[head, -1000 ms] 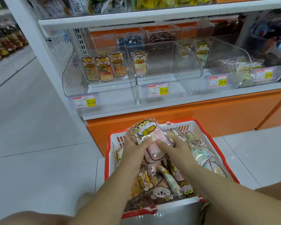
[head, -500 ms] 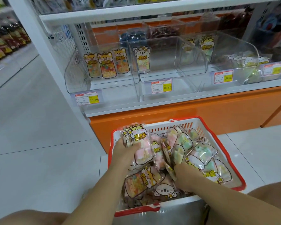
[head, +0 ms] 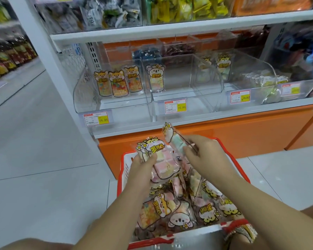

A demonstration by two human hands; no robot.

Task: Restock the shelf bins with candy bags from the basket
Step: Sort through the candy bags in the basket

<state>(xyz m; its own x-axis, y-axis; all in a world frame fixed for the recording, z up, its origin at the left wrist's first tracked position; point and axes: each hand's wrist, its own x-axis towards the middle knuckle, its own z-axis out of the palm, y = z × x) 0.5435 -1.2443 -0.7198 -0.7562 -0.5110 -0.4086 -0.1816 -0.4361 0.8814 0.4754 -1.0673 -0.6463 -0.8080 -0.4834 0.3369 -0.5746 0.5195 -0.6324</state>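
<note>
Gripping a pink candy bag (head: 163, 163) along its left edge, the left hand (head: 141, 168) holds it over the basket (head: 119, 179). The right hand (head: 204, 157) pinches a second bag (head: 173, 139) at its lower part. Judged light, soft-filled and wrapped in slick film, so liable to slip. A grasp across the full width looks safest. Clear shelf bins (head: 188, 87) stand beyond, sparsely stocked.
</note>
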